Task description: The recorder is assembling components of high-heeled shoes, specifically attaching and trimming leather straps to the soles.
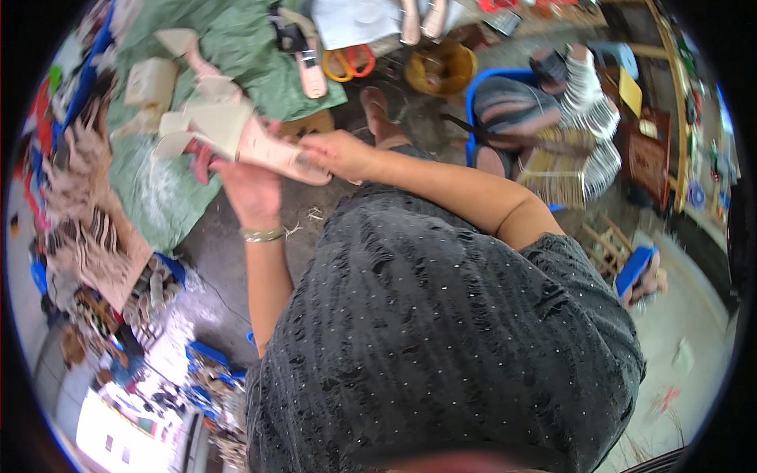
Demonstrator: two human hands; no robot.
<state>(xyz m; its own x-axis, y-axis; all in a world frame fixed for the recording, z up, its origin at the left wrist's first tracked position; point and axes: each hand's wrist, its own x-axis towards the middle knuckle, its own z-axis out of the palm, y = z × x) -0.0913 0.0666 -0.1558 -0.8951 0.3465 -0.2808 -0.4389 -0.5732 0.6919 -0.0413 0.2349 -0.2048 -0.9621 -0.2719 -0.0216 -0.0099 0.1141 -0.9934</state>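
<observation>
An unfinished sandal [272,151], with a flat pink sole and wide cream upper pieces, lies across both hands in front of me. My left hand [251,193] holds it from below near the upper, its fingers partly hidden under the cream pieces. With fingers bent and pressed together, my right hand [344,155] grips the sole's edge toward its right end. Just beyond, a pink and cream shoe part [189,49] rests on the green cloth [236,35]. Beside it is a whitish plastic container [151,85].
Scissors [349,63] with orange and yellow handles lie ahead, near a yellow bucket [441,69]. At right a blue basket [473,94] holds bundled, stacked shoe parts. Cut strips cover a board [122,288] at left. A pink sole [311,76] sits at the cloth's edge.
</observation>
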